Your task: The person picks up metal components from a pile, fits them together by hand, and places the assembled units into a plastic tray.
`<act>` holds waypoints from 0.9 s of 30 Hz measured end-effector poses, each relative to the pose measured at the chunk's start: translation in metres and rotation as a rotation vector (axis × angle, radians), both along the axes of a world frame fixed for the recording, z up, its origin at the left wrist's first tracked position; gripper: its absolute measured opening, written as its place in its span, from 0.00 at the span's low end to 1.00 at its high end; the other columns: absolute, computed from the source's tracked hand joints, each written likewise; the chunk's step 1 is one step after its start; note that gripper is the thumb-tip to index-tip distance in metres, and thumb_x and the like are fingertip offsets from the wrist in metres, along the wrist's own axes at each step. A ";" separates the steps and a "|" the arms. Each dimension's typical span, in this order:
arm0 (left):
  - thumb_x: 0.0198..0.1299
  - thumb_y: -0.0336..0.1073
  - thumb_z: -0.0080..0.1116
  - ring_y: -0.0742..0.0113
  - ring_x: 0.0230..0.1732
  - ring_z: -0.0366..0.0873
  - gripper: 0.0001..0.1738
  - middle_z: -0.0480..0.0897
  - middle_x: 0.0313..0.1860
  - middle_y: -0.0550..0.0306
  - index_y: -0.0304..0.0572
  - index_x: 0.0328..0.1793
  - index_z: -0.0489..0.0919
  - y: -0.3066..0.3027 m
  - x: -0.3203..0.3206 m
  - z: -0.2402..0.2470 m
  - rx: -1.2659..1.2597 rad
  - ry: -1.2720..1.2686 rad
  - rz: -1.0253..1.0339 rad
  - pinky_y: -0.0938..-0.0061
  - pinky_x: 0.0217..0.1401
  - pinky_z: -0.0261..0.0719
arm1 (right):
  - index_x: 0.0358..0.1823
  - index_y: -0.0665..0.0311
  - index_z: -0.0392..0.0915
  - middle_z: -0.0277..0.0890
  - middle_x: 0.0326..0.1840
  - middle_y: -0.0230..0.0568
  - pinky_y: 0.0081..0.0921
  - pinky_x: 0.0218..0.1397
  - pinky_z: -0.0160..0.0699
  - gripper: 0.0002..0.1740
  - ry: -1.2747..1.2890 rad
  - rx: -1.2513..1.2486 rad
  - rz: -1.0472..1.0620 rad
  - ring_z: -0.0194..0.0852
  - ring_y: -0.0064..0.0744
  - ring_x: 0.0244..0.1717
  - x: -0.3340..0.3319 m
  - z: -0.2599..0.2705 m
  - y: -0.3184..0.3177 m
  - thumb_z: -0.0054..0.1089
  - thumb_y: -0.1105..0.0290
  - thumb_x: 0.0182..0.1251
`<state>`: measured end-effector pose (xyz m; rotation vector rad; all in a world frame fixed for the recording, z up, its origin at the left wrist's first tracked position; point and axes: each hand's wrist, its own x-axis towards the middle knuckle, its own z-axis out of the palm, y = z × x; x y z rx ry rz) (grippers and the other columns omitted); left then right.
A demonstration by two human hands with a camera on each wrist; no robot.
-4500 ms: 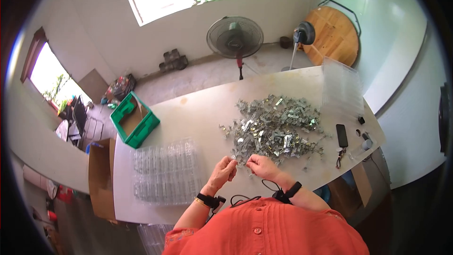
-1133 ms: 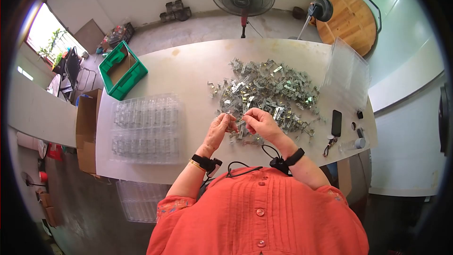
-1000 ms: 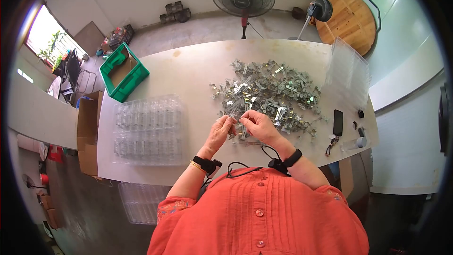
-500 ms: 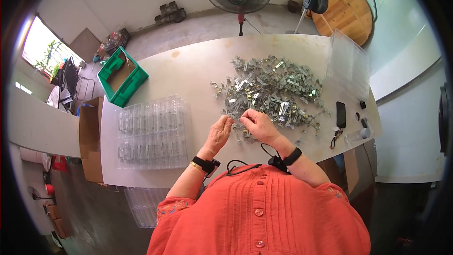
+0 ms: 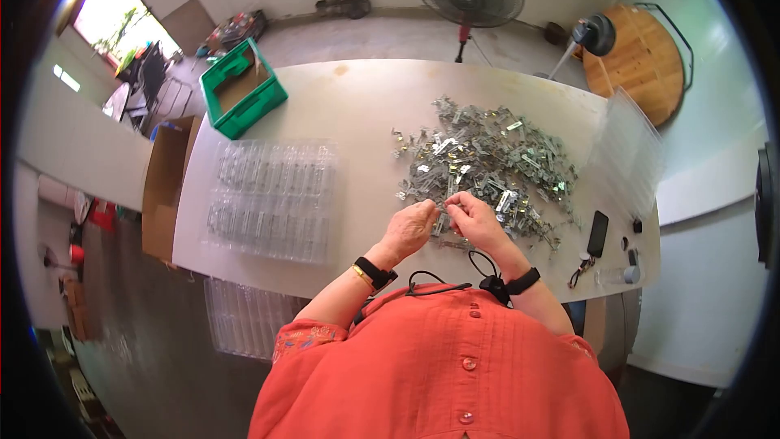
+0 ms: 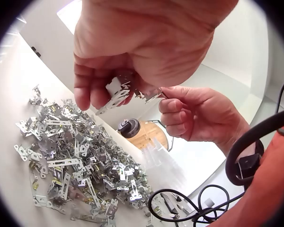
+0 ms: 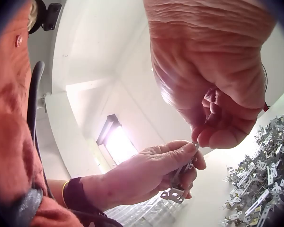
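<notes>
My left hand (image 5: pixel 409 230) grips small stamped metal brackets (image 6: pixel 117 92) against its curled fingers. One bracket (image 7: pixel 174 194) sticks out below those fingers in the right wrist view, showing round holes in its flat end. Thumb and forefinger of my right hand (image 7: pixel 213 90) pinch a thin metal end at the left thumb's tip, so the two hands meet there. Both are raised at the near edge of a big heap of loose metal brackets (image 5: pixel 487 167). The palm of the right hand is mostly hidden.
Clear plastic trays (image 5: pixel 272 203) with rows of compartments lie left on the white table (image 5: pixel 366 114). A green crate (image 5: pixel 244 89) stands behind them. To the right are a phone (image 5: pixel 598 233), a small bottle (image 5: pixel 617 276) and an upright clear tray (image 5: pixel 626 150). Cables hang near both wrists.
The head view has tilted down since the oldest frame and lately swung left, so the table sits further right. Both hands stay together before the heap, fingertips now closer than about a second ago.
</notes>
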<state>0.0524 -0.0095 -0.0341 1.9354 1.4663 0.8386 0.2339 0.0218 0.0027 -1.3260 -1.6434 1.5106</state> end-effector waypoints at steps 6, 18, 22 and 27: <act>0.70 0.40 0.48 0.41 0.37 0.76 0.11 0.77 0.32 0.45 0.40 0.38 0.70 -0.004 0.015 -0.007 0.028 0.056 0.001 0.54 0.39 0.73 | 0.41 0.63 0.79 0.73 0.21 0.29 0.24 0.28 0.68 0.09 -0.166 0.074 0.046 0.67 0.21 0.23 0.016 -0.013 0.005 0.57 0.65 0.68; 0.73 0.44 0.48 0.64 0.28 0.71 0.15 0.75 0.27 0.58 0.41 0.41 0.76 0.006 0.006 -0.023 -0.309 -0.363 0.064 0.70 0.35 0.73 | 0.43 0.62 0.77 0.73 0.25 0.25 0.15 0.26 0.67 0.08 0.049 0.059 -0.200 0.67 0.14 0.24 0.010 0.012 0.013 0.56 0.66 0.73; 0.75 0.47 0.45 0.79 0.30 0.68 0.18 0.72 0.27 0.68 0.42 0.44 0.79 0.012 -0.018 -0.010 -0.515 -0.722 0.053 0.81 0.35 0.69 | 0.44 0.59 0.78 0.72 0.25 0.23 0.12 0.21 0.65 0.08 0.062 -0.013 -0.135 0.67 0.11 0.22 0.003 0.000 0.009 0.56 0.63 0.74; 0.75 0.46 0.45 0.78 0.29 0.67 0.18 0.72 0.26 0.67 0.40 0.43 0.78 0.013 -0.030 -0.001 -0.553 -0.786 0.024 0.81 0.35 0.67 | 0.44 0.63 0.79 0.71 0.22 0.24 0.17 0.27 0.67 0.08 0.047 0.034 -0.114 0.67 0.14 0.23 -0.015 -0.002 0.006 0.55 0.67 0.73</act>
